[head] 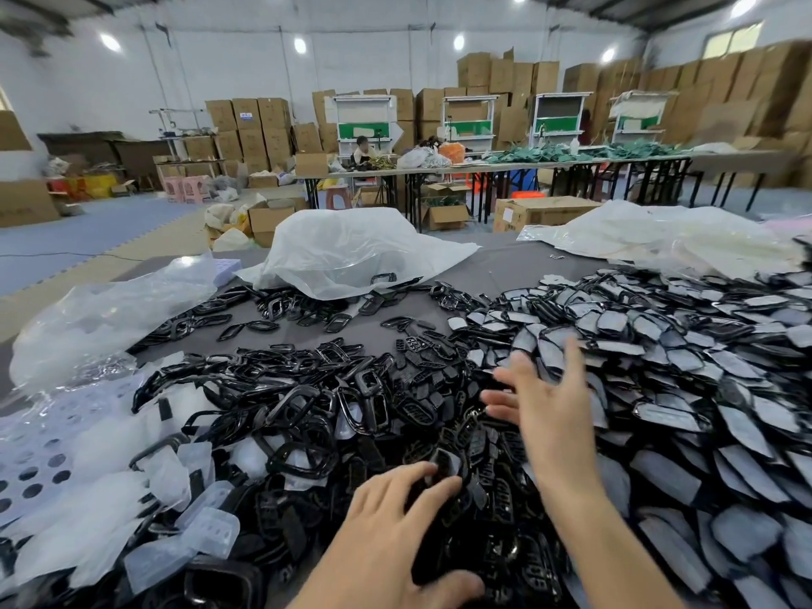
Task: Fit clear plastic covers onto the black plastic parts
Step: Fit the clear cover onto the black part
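A big heap of shiny black plastic parts (pixel 307 402), rings and little slotted pieces, lay across the middle of the grey tabletop (pixel 316 334) and ran down to its near edge. The left hand (pixel 408 525) lay flat on the near part of this heap. Its fingers were spread and nearly straight, and its thumb stuck out to the side. The fingertips touched a small black slotted piece (pixel 441 463) on top of the heap. It did not look like the hand had hold of anything.

The right hand (pixel 542 406) was up in the air, farther out over the heap, a bit blurry. Its fingers were wide apart and it held nothing. Black parts lay right under it.

The soft clear plastic covers (pixel 206 516) were piled at the near left corner of the tabletop, mixed in with black rings, just left of the left hand. A pale sheet full of round holes (pixel 30 454) lay at the left edge.

On the right side of the tabletop was a wide pile of black parts with grey-white faces (pixel 725 389), packed close like fish scales, just beside the right hand.

A crumpled clear plastic bag (pixel 110 314) sat toward the far left. A puffy white plastic bag (pixel 347 252) sat at the far edge in the middle.
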The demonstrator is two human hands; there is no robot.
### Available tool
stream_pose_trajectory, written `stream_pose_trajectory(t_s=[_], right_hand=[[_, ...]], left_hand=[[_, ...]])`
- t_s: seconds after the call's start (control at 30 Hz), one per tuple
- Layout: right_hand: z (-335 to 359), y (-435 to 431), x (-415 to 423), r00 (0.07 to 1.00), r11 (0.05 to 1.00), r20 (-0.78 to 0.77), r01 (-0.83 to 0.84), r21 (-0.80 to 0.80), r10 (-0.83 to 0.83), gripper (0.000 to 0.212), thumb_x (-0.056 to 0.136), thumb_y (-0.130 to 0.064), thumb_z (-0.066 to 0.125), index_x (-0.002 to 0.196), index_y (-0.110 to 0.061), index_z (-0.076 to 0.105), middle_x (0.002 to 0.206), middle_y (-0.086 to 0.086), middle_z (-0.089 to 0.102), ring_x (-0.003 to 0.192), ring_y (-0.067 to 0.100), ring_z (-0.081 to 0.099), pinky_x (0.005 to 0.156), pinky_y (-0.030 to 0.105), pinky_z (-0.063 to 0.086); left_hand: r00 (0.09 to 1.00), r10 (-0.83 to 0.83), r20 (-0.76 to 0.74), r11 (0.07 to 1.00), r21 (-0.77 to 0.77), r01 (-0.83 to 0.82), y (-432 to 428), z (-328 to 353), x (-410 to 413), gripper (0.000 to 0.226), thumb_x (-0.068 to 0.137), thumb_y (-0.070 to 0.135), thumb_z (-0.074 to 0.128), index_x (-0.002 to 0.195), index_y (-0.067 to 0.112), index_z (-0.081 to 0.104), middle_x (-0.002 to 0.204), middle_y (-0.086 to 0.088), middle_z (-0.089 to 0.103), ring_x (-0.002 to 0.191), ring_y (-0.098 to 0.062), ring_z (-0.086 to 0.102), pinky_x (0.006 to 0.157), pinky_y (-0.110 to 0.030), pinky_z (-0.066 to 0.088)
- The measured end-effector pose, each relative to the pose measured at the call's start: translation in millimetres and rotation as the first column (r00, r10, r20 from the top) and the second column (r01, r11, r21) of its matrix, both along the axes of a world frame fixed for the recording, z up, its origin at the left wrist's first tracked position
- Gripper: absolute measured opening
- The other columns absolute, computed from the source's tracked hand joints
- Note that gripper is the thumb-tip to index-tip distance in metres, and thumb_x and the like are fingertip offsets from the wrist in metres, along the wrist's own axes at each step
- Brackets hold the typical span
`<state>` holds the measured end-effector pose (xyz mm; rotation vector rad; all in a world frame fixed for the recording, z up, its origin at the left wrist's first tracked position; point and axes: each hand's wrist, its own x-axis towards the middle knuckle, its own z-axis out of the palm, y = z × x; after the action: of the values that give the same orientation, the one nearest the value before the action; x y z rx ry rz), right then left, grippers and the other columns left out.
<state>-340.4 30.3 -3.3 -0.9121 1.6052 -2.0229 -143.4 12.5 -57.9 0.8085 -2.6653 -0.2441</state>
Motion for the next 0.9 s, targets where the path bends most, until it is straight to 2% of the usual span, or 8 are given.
stream_pose_trajectory(t_s=[0.07,0.13,0.17,0.23,0.33,0.43,0.63,0.9], right_hand=[[-15.0,-6.0,18.3,0.975,0.995,-0.209,-0.056,0.082,0.072,0.063,0.100,-0.036,0.056,0.154,-0.040,0.025,0.092,-0.012,0.076,0.078,0.007,0.073,0.070,0.018,0.057],[-26.2,-12.5,31.6,0.884,0.983,-0.450,-0.055,0.175,0.130,0.054,0.101,-0.033,0.054,0.152,-0.035,0.036,0.117,-0.016,0.069,0.105,-0.003,0.064,0.089,0.005,0.045],[-32.3,-16.3,35.9,0.805,0.970,-0.564,-0.054,0.238,0.183,0.053,0.101,-0.032,0.052,0.152,-0.033,0.037,0.136,-0.013,0.059,0.123,-0.004,0.053,0.100,0.004,0.035],[-42.6,-21.4,42.0,0.631,0.901,-0.692,-0.023,0.434,0.349,0.051,0.103,-0.037,0.046,0.153,-0.033,0.035,0.158,-0.005,0.035,0.143,0.010,0.033,0.116,0.018,0.023],[-50.2,-22.3,44.2,0.513,0.821,-0.723,0.060,0.567,0.463,0.041,0.105,-0.042,0.037,0.144,-0.035,0.046,0.153,-0.006,0.041,0.135,0.016,0.042,0.115,0.030,0.027],[-49.3,-19.7,45.2,0.533,0.851,-0.738,0.060,0.522,0.414,0.029,0.103,-0.040,0.040,0.127,-0.035,0.057,0.131,-0.013,0.053,0.116,0.011,0.051,0.104,0.030,0.037],[-45.6,-18.6,47.5,0.579,0.854,-0.726,0.095,0.511,0.370,0.022,0.102,-0.047,0.039,0.109,-0.034,0.055,0.110,-0.013,0.057,0.103,0.011,0.053,0.092,0.031,0.043],[-48.4,-26.3,42.1,0.666,0.820,-0.642,0.079,0.567,0.380,0.046,0.098,-0.044,0.054,0.142,-0.032,0.047,0.120,-0.012,0.056,0.116,0.012,0.047,0.104,0.030,0.038]], left_hand=[[0.995,0.028,0.100,0.995,-0.096,-0.018,2.1,-1.8,-0.8,0.075,0.075,0.087,0.034,0.142,0.051,0.040,0.147,0.015,0.041,0.137,-0.001,0.037,0.116,-0.025,0.030],[0.996,0.066,0.057,0.990,-0.130,-0.058,2.1,0.0,-0.9,0.060,0.079,0.072,0.046,0.126,0.040,0.064,0.129,0.008,0.063,0.118,-0.014,0.063,0.095,-0.038,0.054],[0.997,0.077,0.017,0.983,-0.171,-0.073,-1.3,-0.3,-1.1,0.053,0.078,0.066,0.052,0.119,0.037,0.069,0.122,0.006,0.067,0.110,-0.017,0.067,0.088,-0.038,0.057],[0.991,0.134,-0.026,0.956,-0.261,-0.136,-11.1,-1.9,0.7,0.040,0.071,0.055,0.073,0.104,0.033,0.074,0.110,0.006,0.071,0.095,-0.018,0.072,0.077,-0.035,0.059],[0.968,0.246,-0.056,0.923,-0.290,-0.251,-23.0,0.0,6.1,0.038,0.056,0.033,0.093,0.090,0.029,0.075,0.089,0.005,0.069,0.074,-0.019,0.069,0.060,-0.035,0.056],[0.941,0.294,-0.169,0.916,-0.231,-0.328,-29.6,0.3,15.0,0.029,0.064,0.019,0.091,0.086,0.027,0.074,0.081,0.007,0.064,0.068,-0.017,0.065,0.057,-0.033,0.054],[0.899,0.344,-0.273,0.910,-0.138,-0.390,-27.9,-0.2,19.3,0.020,0.078,0.011,0.080,0.086,0.023,0.065,0.079,0.012,0.062,0.068,-0.014,0.063,0.073,-0.031,0.039],[0.850,0.403,-0.339,0.913,0.080,-0.400,-26.2,3.2,21.6,0.017,0.103,0.032,0.040,0.111,0.032,0.054,0.094,0.022,0.053,0.090,-0.005,0.053,0.079,-0.020,0.036]])
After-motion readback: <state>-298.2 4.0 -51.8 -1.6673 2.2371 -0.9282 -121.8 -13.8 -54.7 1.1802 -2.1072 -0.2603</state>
